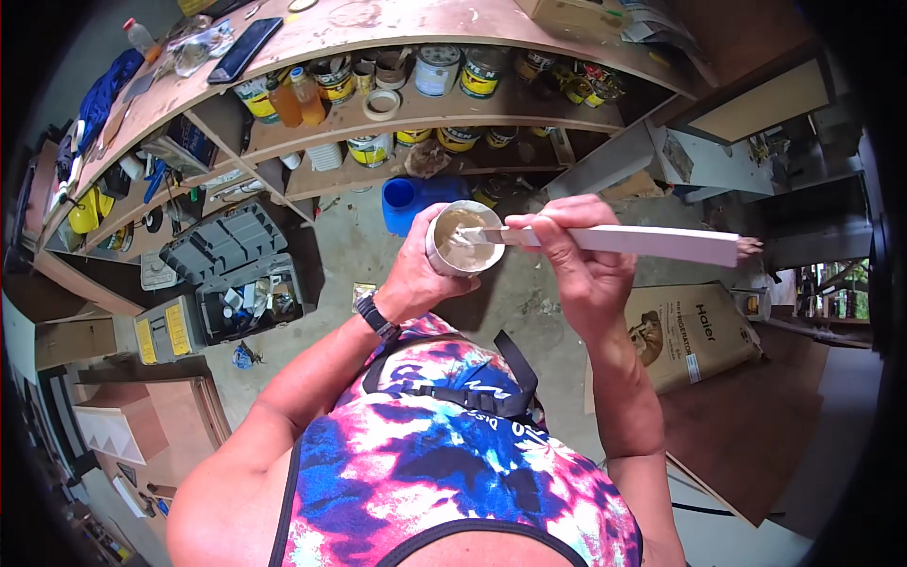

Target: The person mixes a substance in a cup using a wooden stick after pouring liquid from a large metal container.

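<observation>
My left hand [422, 266] is wrapped round a small round tub [436, 248] held in front of my body, its open top facing up. Inside lies a thick off-white paste [470, 253]. From the right, my right hand [586, 260] grips a long flat stick [661, 243] between thumb and fingers. Its brownish, narrower end dips into the tub, with whitish paste around the tip. The pale, wider end reaches far out to the right, past the hand. Whether the stick is one piece or two, I cannot tell.
Ahead stands a wooden workbench [378, 26] with shelves of paint cans [436, 72] and bottles. A blue container [397, 200] is on the floor beyond the tub. At left sits an open toolbox [250, 298]; at right lie flattened cardboard [694, 331] and a brown board [756, 425].
</observation>
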### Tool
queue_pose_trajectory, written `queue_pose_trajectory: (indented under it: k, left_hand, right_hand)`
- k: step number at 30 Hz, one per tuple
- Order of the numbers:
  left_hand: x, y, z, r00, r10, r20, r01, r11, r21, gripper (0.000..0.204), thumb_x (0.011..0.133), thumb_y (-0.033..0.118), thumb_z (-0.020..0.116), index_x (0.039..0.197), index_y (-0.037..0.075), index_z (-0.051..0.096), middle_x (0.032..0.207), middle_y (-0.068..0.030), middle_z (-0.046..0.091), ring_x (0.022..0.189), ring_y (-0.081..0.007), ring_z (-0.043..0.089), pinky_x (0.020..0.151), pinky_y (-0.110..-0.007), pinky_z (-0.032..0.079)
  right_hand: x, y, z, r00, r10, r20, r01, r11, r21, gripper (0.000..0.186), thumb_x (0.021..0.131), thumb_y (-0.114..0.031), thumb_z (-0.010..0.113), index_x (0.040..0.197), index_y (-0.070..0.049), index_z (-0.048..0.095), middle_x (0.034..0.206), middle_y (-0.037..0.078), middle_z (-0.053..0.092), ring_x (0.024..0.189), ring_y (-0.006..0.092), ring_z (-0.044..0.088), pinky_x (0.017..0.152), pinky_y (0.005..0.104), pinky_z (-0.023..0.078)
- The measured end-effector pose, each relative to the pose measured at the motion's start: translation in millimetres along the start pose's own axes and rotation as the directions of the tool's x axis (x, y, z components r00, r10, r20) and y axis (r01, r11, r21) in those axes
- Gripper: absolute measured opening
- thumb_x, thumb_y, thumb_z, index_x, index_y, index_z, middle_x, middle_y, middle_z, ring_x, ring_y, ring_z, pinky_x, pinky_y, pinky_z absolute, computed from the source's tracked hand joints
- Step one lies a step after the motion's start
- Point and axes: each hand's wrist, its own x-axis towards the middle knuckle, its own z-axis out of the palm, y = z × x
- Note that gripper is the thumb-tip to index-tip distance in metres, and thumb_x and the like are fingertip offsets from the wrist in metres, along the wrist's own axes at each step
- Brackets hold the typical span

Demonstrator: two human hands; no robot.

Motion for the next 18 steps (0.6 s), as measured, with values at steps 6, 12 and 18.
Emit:
queue_pose_trajectory:
  k: [6,12,18]
  left_hand:
    - [50.2,-8.8,15.4,0.999,0.014,-0.033,-0.015,0.999,-0.052,0.099,0.061,-0.001,0.091,0.146,0.007,0.041,0.137,-0.0052,0.055,0.130,-0.0179,0.053,0.112,-0.037,0.044]
    - [113.0,-10.2,5.7,0.998,-0.035,-0.053,0.036,0.999,0.018,0.100,0.060,0.000,0.091,0.145,0.006,0.039,0.133,-0.0060,0.057,0.125,-0.0181,0.056,0.111,-0.037,0.045]
    - [153.2,-17.1,2.0,0.996,-0.045,-0.076,0.046,0.999,0.015,0.100,0.060,0.002,0.091,0.145,0.006,0.038,0.132,-0.0061,0.057,0.125,-0.0186,0.056,0.110,-0.036,0.045]
  right_hand:
    - [21.6,25.3,-50.1,0.990,-0.098,0.099,0.074,0.973,0.219,0.019,0.088,0.008,0.073,0.104,-0.003,0.070,0.104,0.012,0.067,0.106,0.0306,0.073,0.095,0.0409,0.062]
    - [56.8,32.2,-107.0,0.921,-0.052,0.387,0.038,0.998,0.043,0.026,0.073,0.013,0.081,0.093,-0.003,0.075,0.104,0.012,0.073,0.112,0.0361,0.071,0.095,0.0431,0.062]
    - [97.3,26.8,-133.1,0.921,-0.018,0.389,0.016,1.000,0.009,0.029,0.071,0.015,0.081,0.093,-0.004,0.075,0.100,0.012,0.073,0.110,0.0375,0.072,0.091,0.0422,0.064]
